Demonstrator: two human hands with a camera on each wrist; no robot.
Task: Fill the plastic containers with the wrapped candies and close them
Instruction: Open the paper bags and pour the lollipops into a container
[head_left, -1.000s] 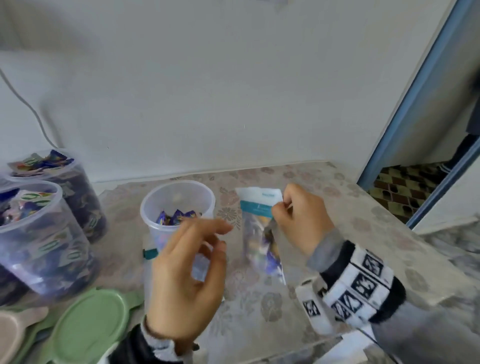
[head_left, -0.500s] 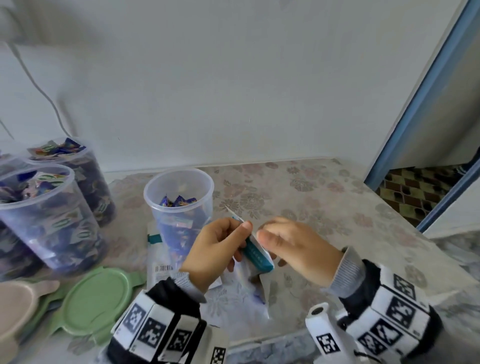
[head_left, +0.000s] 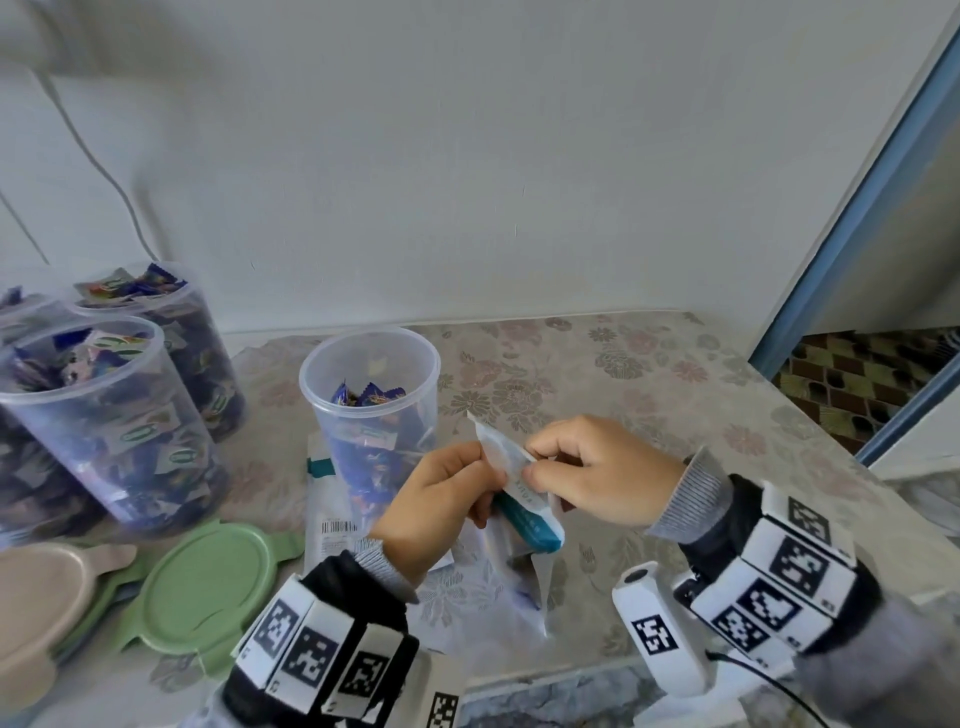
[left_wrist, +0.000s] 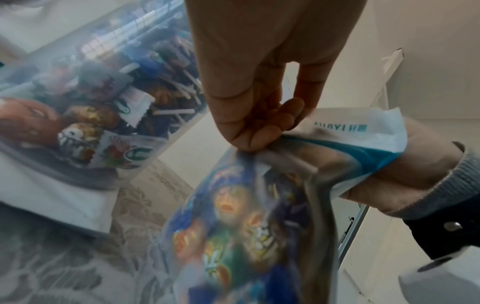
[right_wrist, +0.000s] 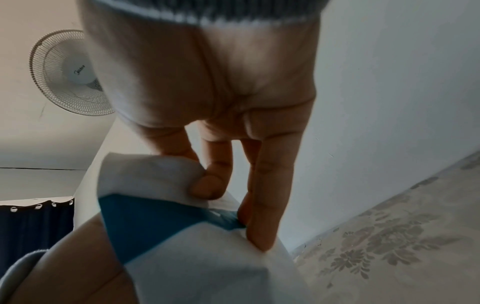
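A bench (head_left: 649, 395) covered in a pale floral-patterned cloth stands against a white wall. Near its back edge, an open clear plastic container (head_left: 371, 415) partly filled with blue-wrapped candies (head_left: 370, 396) stands on a flat plastic bag (head_left: 332, 525) bearing a barcode. Toward the left edge stand fuller candy containers (head_left: 104, 415), one (head_left: 171, 332) behind another. At the front left corner lie a green lid (head_left: 208, 587) and a beige lid (head_left: 41, 597), overlapping other lids.
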